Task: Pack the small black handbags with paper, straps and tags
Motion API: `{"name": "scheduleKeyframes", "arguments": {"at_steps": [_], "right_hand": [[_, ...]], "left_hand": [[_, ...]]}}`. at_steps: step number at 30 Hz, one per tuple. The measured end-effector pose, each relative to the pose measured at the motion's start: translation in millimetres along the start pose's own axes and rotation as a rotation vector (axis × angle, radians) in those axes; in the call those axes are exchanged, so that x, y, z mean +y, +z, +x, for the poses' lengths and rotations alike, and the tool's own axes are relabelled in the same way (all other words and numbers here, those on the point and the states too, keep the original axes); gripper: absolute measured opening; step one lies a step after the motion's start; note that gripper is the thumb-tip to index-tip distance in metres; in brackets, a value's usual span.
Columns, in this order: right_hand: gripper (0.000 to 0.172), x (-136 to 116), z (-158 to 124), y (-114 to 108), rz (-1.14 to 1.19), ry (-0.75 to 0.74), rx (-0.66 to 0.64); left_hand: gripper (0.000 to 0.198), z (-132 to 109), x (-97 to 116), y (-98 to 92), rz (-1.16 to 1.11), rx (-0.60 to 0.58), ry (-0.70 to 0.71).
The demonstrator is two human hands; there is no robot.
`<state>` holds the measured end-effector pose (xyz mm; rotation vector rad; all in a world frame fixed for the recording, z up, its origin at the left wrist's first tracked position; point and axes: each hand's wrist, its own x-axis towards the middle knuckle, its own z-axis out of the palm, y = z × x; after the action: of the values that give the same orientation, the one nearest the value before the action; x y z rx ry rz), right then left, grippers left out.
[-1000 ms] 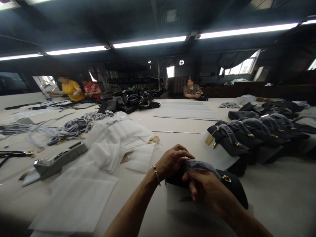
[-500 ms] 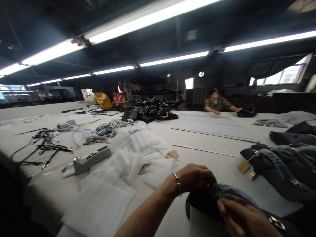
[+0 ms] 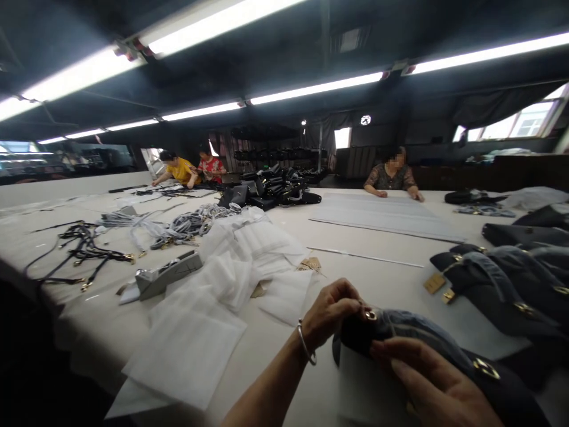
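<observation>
A black handbag (image 3: 358,335) lies at the lower right, with a white sheet (image 3: 362,379) against its front. Its handle (image 3: 427,329) is wrapped in translucent film, and gold fittings show at both ends. At the bag's near top corner, my left hand (image 3: 331,311), with a bracelet at the wrist, is closed on the edge beside a gold ring (image 3: 370,315). Just below the handle my right hand (image 3: 433,376) has thumb and fingers drawn together against the bag. Whatever those fingertips pinch is too small or hidden to make out.
White foam sheets (image 3: 191,344) lie left of my hands, near a grey tape dispenser (image 3: 169,274). Dark straps (image 3: 95,252) and wrapped straps (image 3: 191,225) are farther left. More handbags (image 3: 498,290) with tags crowd the right. A black pile (image 3: 271,188) and several co-workers are beyond.
My left hand has shifted left and up slightly, uncovering the gold ring. My right fingers have moved left along the bag. The co-worker across the table has let go of a black bag.
</observation>
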<state>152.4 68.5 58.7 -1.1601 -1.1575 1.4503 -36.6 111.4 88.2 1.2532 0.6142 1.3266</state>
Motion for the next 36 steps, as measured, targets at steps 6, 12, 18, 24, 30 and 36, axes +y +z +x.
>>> {"name": "scheduleKeyframes", "arguments": {"at_steps": [6, 12, 18, 24, 30, 36], "right_hand": [[0.046, -34, -8, 1, -0.105, 0.02, -0.206], [0.047, -40, -6, -10, 0.082, 0.13, -0.394], [0.044, -34, -1, -1, -0.205, -0.01, -0.303], [0.041, -25, -2, 0, -0.272, -0.167, -0.186], [0.058, -39, -2, -12, -0.09, 0.019, -0.507], [0.053, -27, 7, -11, -0.056, 0.037, -0.38]], "left_hand": [[0.003, -13, 1, -0.8, 0.001, 0.068, 0.031], [0.006, -23, 3, -0.3, -0.015, 0.114, 0.046], [0.003, -21, 4, 4.4, -0.259, 0.073, 0.034], [0.003, -15, 0, 6.0, -0.464, 0.057, 0.039], [0.01, -5, 5, 2.2, -0.329, 0.173, 0.011], [0.008, 4, 4, -1.3, -0.432, 0.102, 0.02]]}}
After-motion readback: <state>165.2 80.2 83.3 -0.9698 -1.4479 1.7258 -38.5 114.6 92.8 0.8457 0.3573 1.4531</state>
